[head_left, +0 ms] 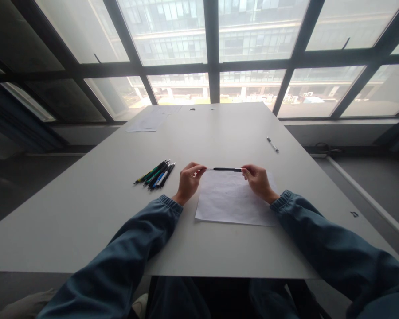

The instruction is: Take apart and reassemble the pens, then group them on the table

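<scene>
A black mechanical pencil (226, 169) is held level above a white sheet of paper (232, 201). My right hand (257, 179) pinches its right end, where the clip is. At the other end, my left hand (189, 179) closes thumb and finger on a thin dark pencil lead (210, 169), which lines up with the pencil's tip. Whether the lead is inside the tip is too small to tell. To the left of my left hand lies a pile of pens and pencils (156, 175), mostly black with green, blue and white parts.
The white table (86, 221) reaches to the large windows. A single pen (272, 145) lies toward the right edge. Farther off at the left rest other paper sheets (146, 120). A small dark mark (354, 214) shows near the right edge.
</scene>
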Demonstrator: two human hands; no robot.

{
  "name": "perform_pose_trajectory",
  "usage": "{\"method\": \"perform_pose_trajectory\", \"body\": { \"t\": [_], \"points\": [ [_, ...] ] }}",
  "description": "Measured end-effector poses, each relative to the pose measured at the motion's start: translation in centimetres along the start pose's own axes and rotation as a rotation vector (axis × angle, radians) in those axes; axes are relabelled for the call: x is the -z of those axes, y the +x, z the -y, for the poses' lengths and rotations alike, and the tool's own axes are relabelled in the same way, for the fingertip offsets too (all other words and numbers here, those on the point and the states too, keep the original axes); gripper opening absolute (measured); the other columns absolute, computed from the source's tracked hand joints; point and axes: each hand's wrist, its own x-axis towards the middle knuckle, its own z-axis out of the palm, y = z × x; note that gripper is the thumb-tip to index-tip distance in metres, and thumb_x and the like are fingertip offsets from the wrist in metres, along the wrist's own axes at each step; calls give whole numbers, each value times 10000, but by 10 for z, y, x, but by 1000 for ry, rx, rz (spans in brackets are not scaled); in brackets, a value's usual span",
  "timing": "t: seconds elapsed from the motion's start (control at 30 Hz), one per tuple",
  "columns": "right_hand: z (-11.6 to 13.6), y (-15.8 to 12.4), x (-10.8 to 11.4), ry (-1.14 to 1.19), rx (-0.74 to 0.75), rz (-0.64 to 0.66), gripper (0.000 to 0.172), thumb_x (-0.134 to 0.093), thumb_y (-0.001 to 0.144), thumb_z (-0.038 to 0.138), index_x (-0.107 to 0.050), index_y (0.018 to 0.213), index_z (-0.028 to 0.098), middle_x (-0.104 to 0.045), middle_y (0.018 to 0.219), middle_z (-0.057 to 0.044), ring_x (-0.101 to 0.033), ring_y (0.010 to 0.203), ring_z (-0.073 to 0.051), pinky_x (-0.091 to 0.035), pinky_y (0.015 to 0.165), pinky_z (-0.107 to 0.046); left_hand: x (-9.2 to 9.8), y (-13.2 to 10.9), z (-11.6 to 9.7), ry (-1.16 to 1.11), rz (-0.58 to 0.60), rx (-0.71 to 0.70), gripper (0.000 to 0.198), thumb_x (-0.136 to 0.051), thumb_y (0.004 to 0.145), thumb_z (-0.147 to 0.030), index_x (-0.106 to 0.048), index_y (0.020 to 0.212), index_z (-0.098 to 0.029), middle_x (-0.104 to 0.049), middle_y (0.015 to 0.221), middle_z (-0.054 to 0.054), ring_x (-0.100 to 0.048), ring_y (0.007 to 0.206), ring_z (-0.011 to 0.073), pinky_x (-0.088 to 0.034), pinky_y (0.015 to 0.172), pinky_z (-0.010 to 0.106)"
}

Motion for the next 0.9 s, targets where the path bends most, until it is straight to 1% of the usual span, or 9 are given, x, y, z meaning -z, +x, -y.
{"method": "perform_pose_trajectory", "body": {
  "t": [0.1,0.2,0.33,0.4,0.47,0.6,0.7,0.8,0.9],
  "points": [
    [-1,1,1,1,-1,-52,341,-651,872,497,-707,878,160,-647,672,-27,-573,579,-152,-467,550,-278,4,3,4,55,-54,4,214,-623,949,-367,-762,919,-207,-693,871,47,-613,774,160,-472,648,277],
    [-6,3,3,8,-11,-114,357,-651,869,509,-706,907,159,-653,692,-32,-581,604,-159,-472,563,-282,8,6,8,86,-111,28,200,-624,946,-349,-759,916,-204,-689,875,46,-611,780,163,-455,632,274],
    [-11,6,5,42,-28,-246,366,-642,877,510,-714,948,158,-658,704,-33,-583,612,-159,-476,573,-285,11,7,11,77,-213,97,199,-619,945,-344,-752,915,-200,-689,902,46,-619,806,166,-448,608,260],
    [-11,7,7,36,-35,-288,357,-648,877,495,-720,952,154,-668,712,-37,-587,615,-161,-485,597,-297,11,7,10,62,-229,115,211,-614,949,-353,-748,921,-193,-688,907,48,-620,820,166,-454,619,256],
    [-10,7,8,1,-45,-294,340,-657,873,474,-734,942,150,-690,748,-52,-604,650,-173,-492,631,-311,10,6,6,49,-198,114,228,-602,959,-364,-746,929,-190,-687,909,48,-621,826,165,-460,635,257],
    [-8,8,9,-133,-21,-246,294,-663,868,433,-770,904,162,-722,884,-92,-625,796,-210,-471,655,-315,4,1,-3,22,-67,52,243,-590,969,-380,-739,924,-193,-679,875,42,-608,782,155,-469,654,266],
    [-8,8,8,-193,22,-179,251,-670,864,391,-784,877,168,-716,861,-82,-617,776,-206,-460,661,-322,-1,-2,-7,17,31,9,257,-585,972,-392,-732,907,-192,-673,847,42,-594,741,149,-471,634,264],
    [-9,7,7,-240,55,-113,210,-672,868,352,-794,883,182,-723,847,-72,-624,787,-211,-473,725,-347,-4,-4,-8,24,140,-24,264,-575,977,-393,-733,894,-198,-671,845,49,-606,775,160,-475,623,260],
    [-12,7,6,-297,76,-85,181,-676,869,332,-799,896,202,-735,874,-69,-630,850,-230,-478,802,-376,-7,-6,-4,50,239,-63,226,-590,973,-366,-741,906,-210,-680,859,48,-615,836,176,-496,687,279]
  ]
}}
